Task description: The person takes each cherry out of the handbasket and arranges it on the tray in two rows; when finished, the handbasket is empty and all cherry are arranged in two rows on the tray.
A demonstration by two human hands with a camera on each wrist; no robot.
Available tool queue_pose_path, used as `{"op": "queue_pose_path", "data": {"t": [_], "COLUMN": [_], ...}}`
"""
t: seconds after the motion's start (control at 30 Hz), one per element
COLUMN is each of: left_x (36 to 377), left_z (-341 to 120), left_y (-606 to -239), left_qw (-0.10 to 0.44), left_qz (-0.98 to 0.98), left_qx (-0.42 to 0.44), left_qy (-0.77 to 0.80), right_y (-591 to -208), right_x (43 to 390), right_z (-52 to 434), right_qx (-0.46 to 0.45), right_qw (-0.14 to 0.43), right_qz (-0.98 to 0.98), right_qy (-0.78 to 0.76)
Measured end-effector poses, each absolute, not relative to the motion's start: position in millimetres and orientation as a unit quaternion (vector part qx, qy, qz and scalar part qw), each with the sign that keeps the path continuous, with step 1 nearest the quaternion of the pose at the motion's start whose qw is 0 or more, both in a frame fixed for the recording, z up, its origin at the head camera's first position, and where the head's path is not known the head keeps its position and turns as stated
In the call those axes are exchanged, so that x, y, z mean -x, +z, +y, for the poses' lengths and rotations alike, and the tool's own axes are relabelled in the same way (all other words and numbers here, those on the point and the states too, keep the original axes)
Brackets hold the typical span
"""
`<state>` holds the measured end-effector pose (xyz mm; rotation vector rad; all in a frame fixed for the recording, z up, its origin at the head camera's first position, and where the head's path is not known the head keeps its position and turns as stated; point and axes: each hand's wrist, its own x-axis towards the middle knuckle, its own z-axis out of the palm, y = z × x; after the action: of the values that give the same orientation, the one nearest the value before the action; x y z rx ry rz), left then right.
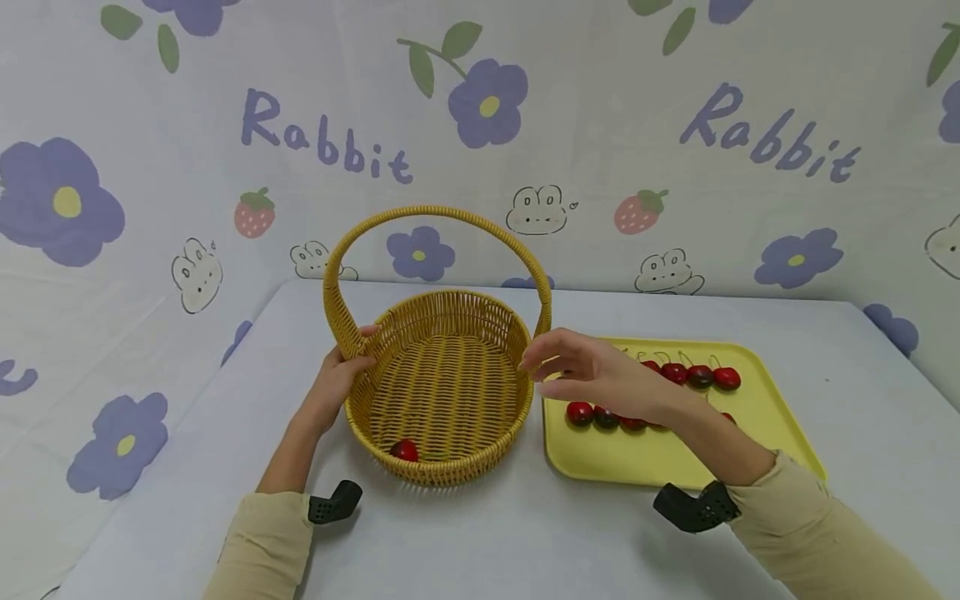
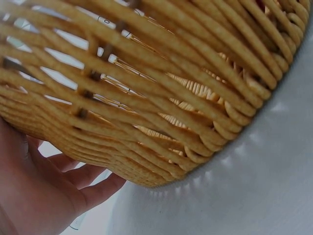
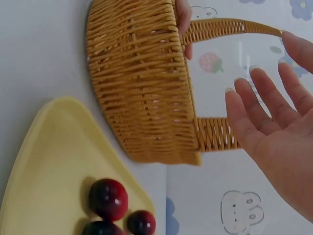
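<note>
Left hand (image 1: pixel 335 379) grips woven yellow basket (image 1: pixel 442 392) rim; right hand (image 1: pixel 592 375) open, empty, beside basket.

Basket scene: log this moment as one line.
left hand grips basket rim | right hand open, empty, beside basket | one cherry in basket | rest on tray

Staged tabletop, cartoon "Rabbit" backdrop (image 1: pixel 322 137)

Beige long sleeves (image 1: pixel 817 533) cover both forearms, each with a black perforated camera mount (image 1: pixel 693 507) at the wrist.
</note>
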<state>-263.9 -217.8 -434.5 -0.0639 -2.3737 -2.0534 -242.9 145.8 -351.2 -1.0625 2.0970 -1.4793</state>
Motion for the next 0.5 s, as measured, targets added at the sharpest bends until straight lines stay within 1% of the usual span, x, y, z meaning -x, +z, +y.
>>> {"op": "queue_pose_path", "data": {"t": [0.17,0.5], "left_x": [263.3,263.8], "left_z": [-218.4,-218.8], "left_y": [-435.3,-435.6], "left_qw": [0.002,0.002], "left_qz": [-0.756,-0.757], "left_qx": [0.021,0.017], "left_qy": [-0.654,-0.653], "right_y": [-349.2,-355.8], "right_x": [246.8,260.7], "right_z": [126.4,88.6], "right_qx": [0.38,0.402], "right_qw": [0.167,0.17], "right_qz": [0.756,0.77], "right_qy": [-0.507,-0.466]}}
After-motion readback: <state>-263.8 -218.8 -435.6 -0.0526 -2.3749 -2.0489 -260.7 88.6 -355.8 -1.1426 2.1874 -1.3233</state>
